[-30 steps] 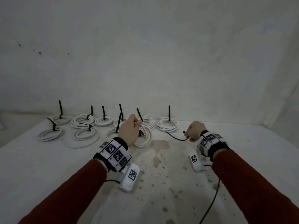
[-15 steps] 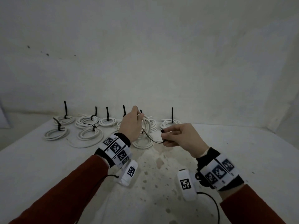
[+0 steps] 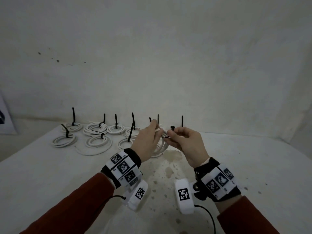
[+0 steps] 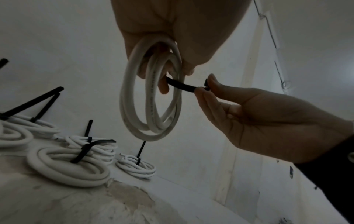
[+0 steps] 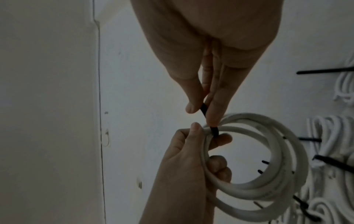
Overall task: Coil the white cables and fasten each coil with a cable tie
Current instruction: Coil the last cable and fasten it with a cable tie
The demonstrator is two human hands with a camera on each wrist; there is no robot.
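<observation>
My left hand (image 3: pixel 148 141) grips a white cable coil (image 4: pixel 151 97) at its top and holds it up over the table; the coil (image 5: pixel 268 159) hangs as several loose loops. A black cable tie (image 4: pixel 182 85) runs through the coil beside my left fingers. My right hand (image 3: pixel 184 142) pinches this tie (image 5: pixel 205 110) between thumb and fingertips, close to the coil, and its head (image 3: pixel 172 132) sticks up above my fingers. Both hands meet at mid table, a little above the surface.
Several tied white coils (image 3: pixel 96 129) with upright black tie tails (image 3: pixel 73 115) lie in rows at the back left of the white table (image 3: pixel 50 174). One more tied coil (image 4: pixel 136 166) lies behind my hands. A white wall (image 3: pixel 168 65) stands right behind them.
My right hand came in from the right with the cable tie and now meets my left hand at the coil. The coil has been lifted off the table.
</observation>
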